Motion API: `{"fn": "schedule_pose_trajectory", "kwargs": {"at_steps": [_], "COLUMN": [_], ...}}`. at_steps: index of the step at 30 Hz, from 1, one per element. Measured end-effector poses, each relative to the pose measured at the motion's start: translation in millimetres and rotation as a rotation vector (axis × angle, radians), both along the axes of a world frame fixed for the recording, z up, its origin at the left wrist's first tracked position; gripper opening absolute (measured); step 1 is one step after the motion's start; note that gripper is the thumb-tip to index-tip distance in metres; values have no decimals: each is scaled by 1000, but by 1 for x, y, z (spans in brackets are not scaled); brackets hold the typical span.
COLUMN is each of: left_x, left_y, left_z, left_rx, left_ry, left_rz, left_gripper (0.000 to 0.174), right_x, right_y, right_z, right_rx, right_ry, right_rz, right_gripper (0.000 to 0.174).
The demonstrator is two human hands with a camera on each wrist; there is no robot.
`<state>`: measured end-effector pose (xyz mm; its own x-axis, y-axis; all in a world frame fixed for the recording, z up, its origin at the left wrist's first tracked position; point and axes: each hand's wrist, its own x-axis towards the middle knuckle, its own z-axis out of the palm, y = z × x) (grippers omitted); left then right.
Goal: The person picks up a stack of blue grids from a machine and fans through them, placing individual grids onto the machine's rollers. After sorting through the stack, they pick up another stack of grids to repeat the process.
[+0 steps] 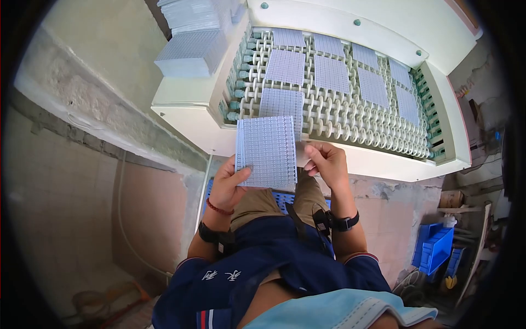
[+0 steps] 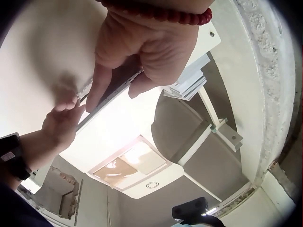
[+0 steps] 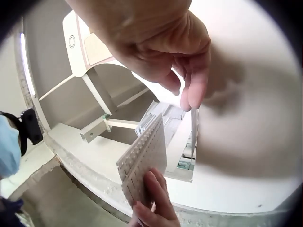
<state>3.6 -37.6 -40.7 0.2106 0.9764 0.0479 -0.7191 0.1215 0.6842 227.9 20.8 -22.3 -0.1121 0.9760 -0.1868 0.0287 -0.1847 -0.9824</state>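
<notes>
Holding a stack of grey-blue perforated plastic sheets (image 1: 267, 151) over the front edge of the white roller conveyor (image 1: 378, 163): my left hand (image 1: 227, 186) grips its lower left side, my right hand (image 1: 327, 162) pinches its right edge. I judge one sheet is being separated. Laying it calls for bare rollers, but the sheets lying on the rollers (image 1: 282, 104) crowd the front. A spare sheet pile (image 1: 192, 52) sits on the conveyor's left corner.

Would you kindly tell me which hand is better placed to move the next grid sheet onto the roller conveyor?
Probably the right hand: it sits at the free edge of the stack, nearest the roller conveyor, while the left hand grips the stack.
</notes>
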Motion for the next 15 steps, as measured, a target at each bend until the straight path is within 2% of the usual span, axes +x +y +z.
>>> {"fn": "schedule_pose_trajectory", "kwargs": {"at_steps": [2, 4, 6, 8, 11, 14, 15], "left_x": [8, 17, 22, 22, 18, 16, 15], "left_y": [6, 10, 14, 16, 13, 7, 7], "left_z": [2, 4, 6, 4, 9, 5, 3], "left_rx": [-24, -42, -75, -77, -100, -142, -154], "left_ry": [6, 14, 25, 5, 3, 33, 51], "left_rz": [-26, -55, -38, -39, -5, 27, 32], "left_gripper": [33, 32, 31, 31, 31, 31, 31], "right_x": [5, 4, 9, 23, 59, 85, 92], "right_y": [-13, -22, -20, -11, 9, 30, 29], "right_z": [-3, -7, -7, 0, 9, 12, 12], "right_rx": [18, -55, -26, -33, 94, 117, 118], "right_ry": [25, 118, 137, 165, 45, -389, -388], "right_rz": [45, 181, 126, -38, -171, -246, -256], "right_gripper": [23, 23, 23, 21, 20, 25, 25]}}
